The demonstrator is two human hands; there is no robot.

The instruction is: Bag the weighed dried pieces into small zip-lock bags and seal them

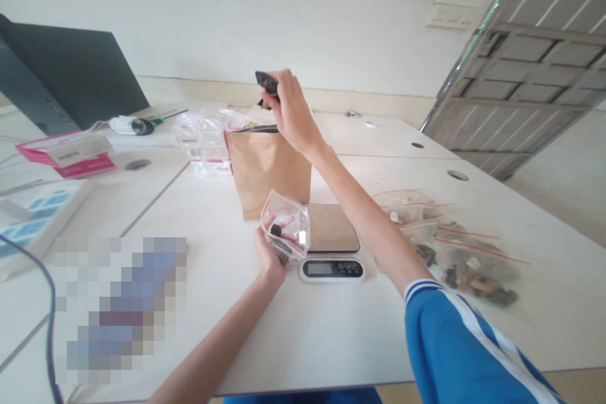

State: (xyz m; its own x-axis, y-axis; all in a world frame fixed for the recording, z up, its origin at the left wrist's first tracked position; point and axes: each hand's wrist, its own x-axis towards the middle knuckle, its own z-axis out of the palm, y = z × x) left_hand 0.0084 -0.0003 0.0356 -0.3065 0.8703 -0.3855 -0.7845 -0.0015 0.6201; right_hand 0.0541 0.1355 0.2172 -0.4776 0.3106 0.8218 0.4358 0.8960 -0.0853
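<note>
My left hand (272,255) grips an open clear zip bag (286,218) from below, tilted up, with a small black piece visible inside. Above a brown paper bag (269,167), my right hand (296,110) is closed around dark, dried-looking pieces (267,83) with yellowish-brown patches; their exact kind is unclear. More dark material shows at the paper bag's open top. Beside the left hand lies a digital kitchen scale (331,230) with a metal plate and a dark display. My right forearm passes over the scale's right side.
Several filled zip bags with red seal lines (478,268) lie at right. Behind stand a plastic-wrapped pack (203,142), a pink and white box (71,151) and a black monitor (80,76). A power strip (42,214) and cable occupy the left; a blurred patch hides something there.
</note>
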